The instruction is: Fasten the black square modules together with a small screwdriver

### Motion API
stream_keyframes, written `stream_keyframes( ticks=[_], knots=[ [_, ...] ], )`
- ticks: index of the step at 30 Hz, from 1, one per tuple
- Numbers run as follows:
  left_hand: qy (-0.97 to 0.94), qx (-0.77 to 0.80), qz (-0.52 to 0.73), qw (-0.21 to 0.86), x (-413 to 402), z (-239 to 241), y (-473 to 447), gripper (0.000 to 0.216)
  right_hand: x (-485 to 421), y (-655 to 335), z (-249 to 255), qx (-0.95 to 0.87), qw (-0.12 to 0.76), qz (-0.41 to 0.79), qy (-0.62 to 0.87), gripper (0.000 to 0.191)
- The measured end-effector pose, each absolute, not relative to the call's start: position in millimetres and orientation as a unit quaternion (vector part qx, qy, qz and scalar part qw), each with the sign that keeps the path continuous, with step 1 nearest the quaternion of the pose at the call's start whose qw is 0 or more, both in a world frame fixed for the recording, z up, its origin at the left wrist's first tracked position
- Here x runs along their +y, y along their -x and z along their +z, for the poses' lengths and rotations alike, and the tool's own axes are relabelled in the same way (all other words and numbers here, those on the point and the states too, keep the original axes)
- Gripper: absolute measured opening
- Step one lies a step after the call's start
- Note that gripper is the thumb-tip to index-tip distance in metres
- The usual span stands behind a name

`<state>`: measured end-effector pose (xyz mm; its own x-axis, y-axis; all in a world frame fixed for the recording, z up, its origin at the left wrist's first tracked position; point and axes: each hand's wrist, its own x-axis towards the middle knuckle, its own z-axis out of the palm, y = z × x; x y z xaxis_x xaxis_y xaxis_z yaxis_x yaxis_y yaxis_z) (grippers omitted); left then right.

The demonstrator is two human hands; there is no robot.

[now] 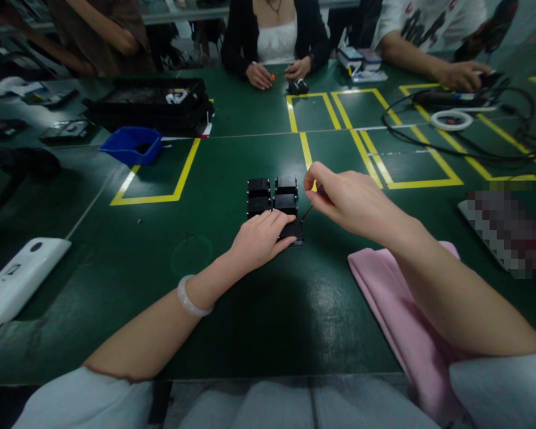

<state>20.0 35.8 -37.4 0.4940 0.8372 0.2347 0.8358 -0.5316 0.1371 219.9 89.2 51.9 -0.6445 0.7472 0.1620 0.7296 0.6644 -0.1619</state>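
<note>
Small black box-shaped parts [286,203] stand in two columns on the green table, with tiny light pins along their sides. My left hand [259,239] lies over the nearest ones, thumb and fingers bracing a black block [291,231] against the table. Part of the group is hidden beneath that hand. My right hand [343,201] is closed in a pinch around a thin dark tool [308,212]. Its tip meets the right edge of the braced block. The fingers cover the handle, so its exact kind does not show.
A pink cloth [384,286] lies under my right forearm. At left are a white device [22,277] and a blue bin [134,146]; black trays [152,104] are behind. Cables [455,146] spread at right. Other people sit across the table [245,333].
</note>
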Motion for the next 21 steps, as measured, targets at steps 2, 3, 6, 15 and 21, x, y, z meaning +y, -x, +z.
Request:
stream_keyframes(
  ticks=[2, 3, 6, 15, 21],
  knots=[
    [-0.864, 0.484, 0.138, 0.003, 35.8, -37.5, -19.9, 0.034, 88.8, -220.0, 52.0, -0.907, 0.111, 0.055, 0.402, 0.027],
    [-0.864, 0.485, 0.137, 0.003, 35.8, -37.6, -19.9, 0.034, 88.7, -220.0, 52.0, -0.907, 0.112, 0.06, 0.401, 0.028],
    [-0.864, 0.485, 0.134, 0.004, 35.8, -38.1, -19.7, 0.035, 88.7, -220.0, 51.6, -0.906, 0.112, 0.053, 0.405, 0.029],
    [-0.864, 0.486, 0.135, 0.003, 35.9, -37.8, -19.8, 0.035, 89.1, -220.0, 50.9, -0.909, 0.114, 0.06, 0.397, 0.03],
    [-0.863, 0.487, 0.135, 0.002, 36.0, -37.4, -20.2, 0.035, 88.4, -219.5, 52.4, -0.906, 0.105, 0.031, 0.408, 0.027]
  ],
)
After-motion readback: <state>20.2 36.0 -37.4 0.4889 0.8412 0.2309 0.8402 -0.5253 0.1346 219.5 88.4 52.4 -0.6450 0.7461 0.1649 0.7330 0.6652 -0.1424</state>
